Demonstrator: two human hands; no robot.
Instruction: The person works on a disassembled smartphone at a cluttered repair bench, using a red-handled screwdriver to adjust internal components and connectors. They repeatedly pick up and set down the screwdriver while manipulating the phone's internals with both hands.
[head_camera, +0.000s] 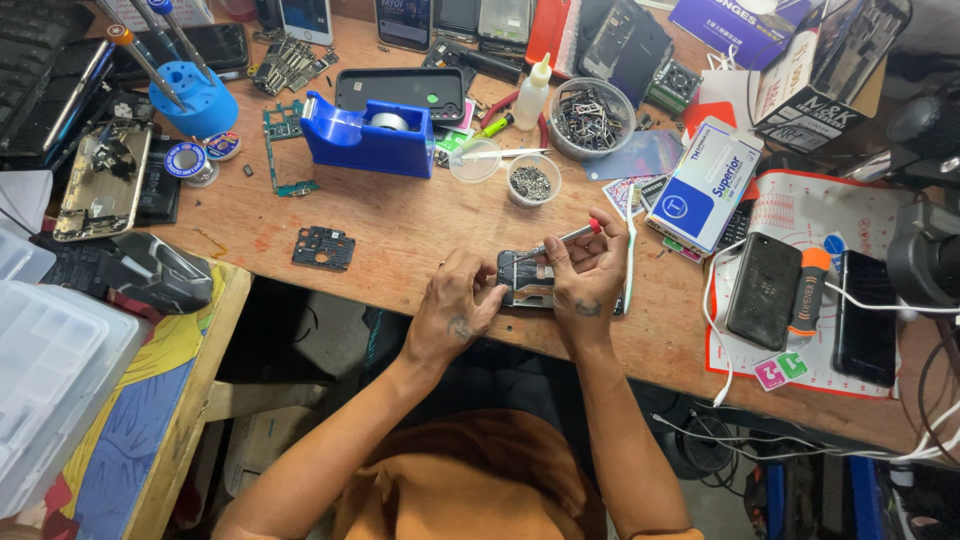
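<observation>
- An opened phone (527, 279) lies on the counter (400, 230) at frame centre, between both hands.
- The tape dispenser (368, 135) sits above and left of it.
- A small dish of screws (531, 181) stands directly above it.

my hands cover most of the opened phone (527, 280), so its lower part is hidden. the screwdriver (570, 238) tip is too small to see. the clear plastic box (45, 370) (on my left) is cut off by the edge.
</observation>
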